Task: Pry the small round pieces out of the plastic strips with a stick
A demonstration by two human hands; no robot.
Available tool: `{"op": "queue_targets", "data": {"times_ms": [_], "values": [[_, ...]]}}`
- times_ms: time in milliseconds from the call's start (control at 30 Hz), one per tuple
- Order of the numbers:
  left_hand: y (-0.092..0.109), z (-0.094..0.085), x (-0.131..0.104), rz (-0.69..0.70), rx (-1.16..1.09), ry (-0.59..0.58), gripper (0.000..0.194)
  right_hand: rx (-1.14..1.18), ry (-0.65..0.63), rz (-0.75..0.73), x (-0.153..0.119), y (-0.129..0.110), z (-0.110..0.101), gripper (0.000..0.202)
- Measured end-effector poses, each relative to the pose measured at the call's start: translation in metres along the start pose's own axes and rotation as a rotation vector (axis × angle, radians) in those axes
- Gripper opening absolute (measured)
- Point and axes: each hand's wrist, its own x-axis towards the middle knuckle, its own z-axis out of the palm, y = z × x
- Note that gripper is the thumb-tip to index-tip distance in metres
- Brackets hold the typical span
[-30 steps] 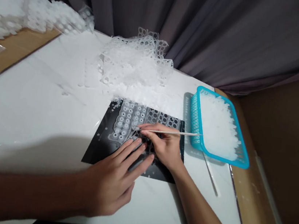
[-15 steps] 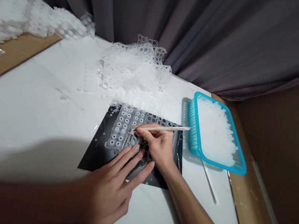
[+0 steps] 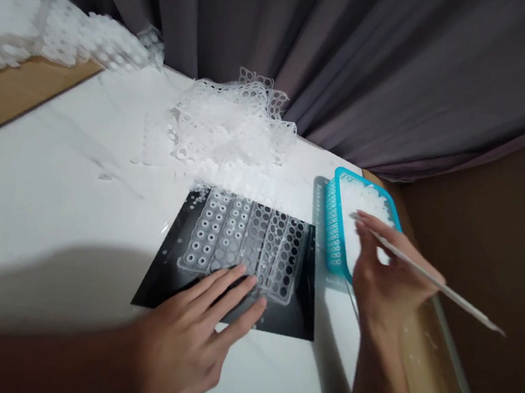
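Observation:
My left hand lies with its fingers spread on the near edge of a clear plastic sheet with rows of round holes. White rings sit in the rows at the sheet's left; the rows at right show dark through the holes. Under the sheet is a black mat. My right hand pinches a thin white stick over the turquoise basket, its far end pointing right. White small pieces fill the basket. Whether anything clings to the stick's tip is too small to tell.
A heap of punched white sheets lies behind the mat on the white tabletop. More white perforated strips are piled at the far left. Small white discs are scattered at the mat's corner. A grey curtain hangs behind.
My right hand has moved right with the stick, from the perforated sheet to over the basket. My left hand stays in place on the sheet.

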Motion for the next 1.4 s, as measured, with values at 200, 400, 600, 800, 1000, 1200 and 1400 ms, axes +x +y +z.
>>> {"op": "queue_targets", "data": {"times_ms": [200, 400, 600, 800, 1000, 1200, 1400], "values": [[-0.017, 0.005, 0.01, -0.001, 0.05, 0.04, 0.069, -0.39, 0.077, 0.065, 0.017, 0.048, -0.052, 0.019], [-0.022, 0.005, 0.01, 0.068, 0.071, 0.001, 0.068, 0.09, -0.13, 0.088, 0.011, 0.002, -0.01, 0.007], [-0.02, 0.001, 0.011, 0.095, 0.123, -0.005, 0.069, 0.455, -0.698, -0.114, -0.003, -0.027, 0.044, 0.006], [-0.019, 0.001, 0.011, 0.082, 0.169, -0.018, 0.07, 0.522, -0.811, -0.224, -0.023, -0.015, 0.075, 0.01], [-0.019, 0.004, 0.01, 0.092, 0.147, -0.004, 0.067, 0.521, -0.787, -0.282, -0.035, -0.008, 0.081, 0.011], [-0.018, 0.005, 0.008, 0.072, 0.136, 0.005, 0.066, 0.485, -0.822, -0.308, -0.033, -0.008, 0.078, 0.01], [-0.016, 0.007, 0.008, 0.071, 0.149, 0.001, 0.068, 0.382, -0.846, -0.438, -0.03, -0.01, 0.074, 0.011]]}}
